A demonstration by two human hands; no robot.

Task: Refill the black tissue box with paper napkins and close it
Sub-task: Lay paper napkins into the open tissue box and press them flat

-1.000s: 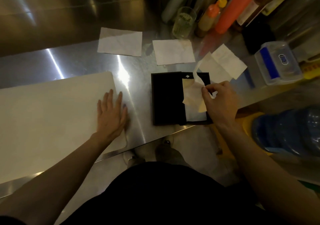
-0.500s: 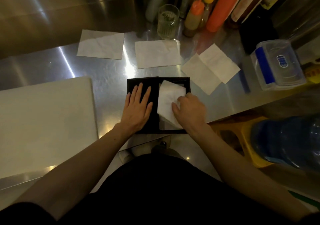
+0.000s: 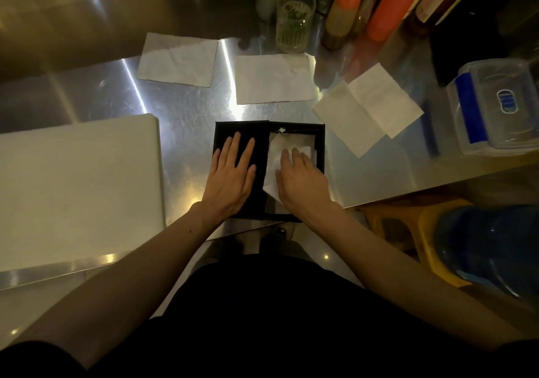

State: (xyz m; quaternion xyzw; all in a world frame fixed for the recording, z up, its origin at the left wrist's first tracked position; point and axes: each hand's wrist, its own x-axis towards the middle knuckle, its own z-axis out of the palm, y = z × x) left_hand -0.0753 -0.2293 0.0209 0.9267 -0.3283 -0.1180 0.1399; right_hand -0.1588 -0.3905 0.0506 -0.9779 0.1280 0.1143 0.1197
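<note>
The black tissue box [image 3: 320,144] lies flat near the front edge of the steel counter. My left hand [image 3: 232,178] rests flat, fingers spread, on the box's closed left half. My right hand [image 3: 300,183] presses a white napkin [image 3: 287,144] down into the box's open right half. Three more white napkins lie on the counter behind: one far left [image 3: 178,59], one in the middle [image 3: 274,78], one unfolded at the right [image 3: 369,109].
A white cutting board [image 3: 75,188] fills the counter's left. A glass [image 3: 294,20], sauce bottles [image 3: 344,10] and an orange squeeze bottle [image 3: 390,7] stand at the back. A clear plastic container with blue lid clips [image 3: 495,106] sits at the right. A blue water jug [image 3: 493,249] stands below.
My left hand left the cutting board and now lies on the box's left half. My right hand brought the lifted napkin down and presses it into the box.
</note>
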